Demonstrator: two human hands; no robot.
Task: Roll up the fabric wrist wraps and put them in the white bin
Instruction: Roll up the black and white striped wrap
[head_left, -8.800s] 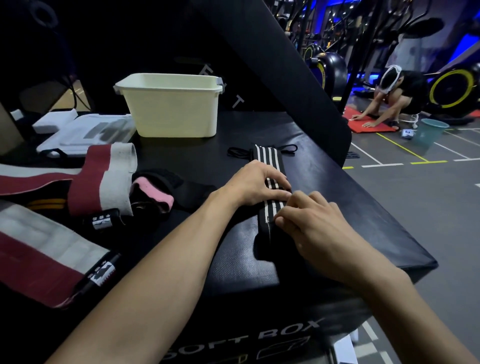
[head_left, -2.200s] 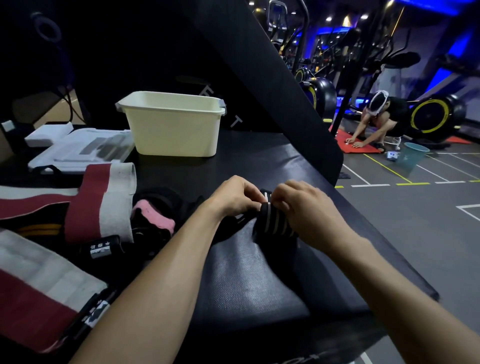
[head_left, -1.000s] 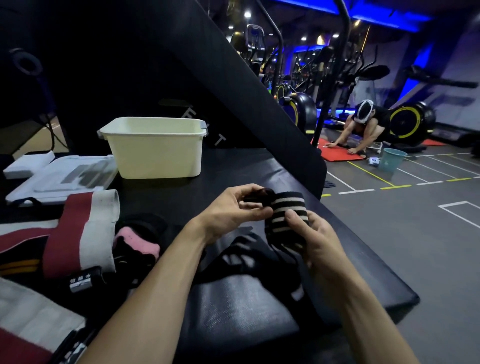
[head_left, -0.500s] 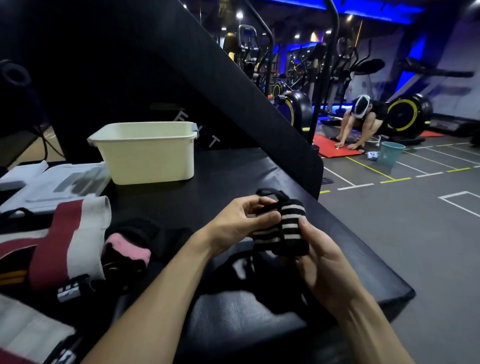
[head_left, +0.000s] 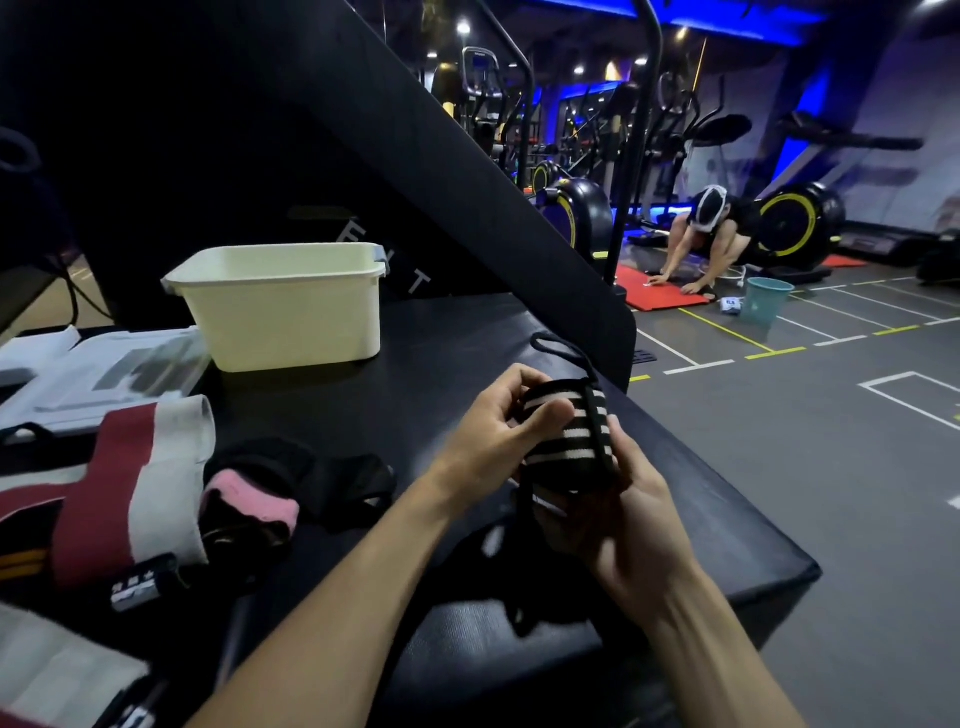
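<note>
Lifted off the black box (head_left: 467, 358) now, the striped wrist wrap (head_left: 569, 436) is a tight roll, gripped between left hand (head_left: 493, 436) and right hand (head_left: 618, 514), near-right of the white bin (head_left: 283, 306).

The box top (head_left: 467, 332) holds the bin (head_left: 283, 312) at its far left. Papers (head_left: 98, 369) lie left of the bin. Nearer, along the left side, lie unrolled wraps (head_left: 130, 483), with a small bundle (head_left: 249, 499) just right of them. Near the right edge, the roll (head_left: 566, 436) is held above the top between the left hand (head_left: 493, 436) and right hand (head_left: 623, 514). A slanted pad (head_left: 415, 156) rises behind the bin. Far right, on the floor, a person (head_left: 711, 234) crouches over a mat (head_left: 660, 293), a bucket (head_left: 766, 299) to its right.
</note>
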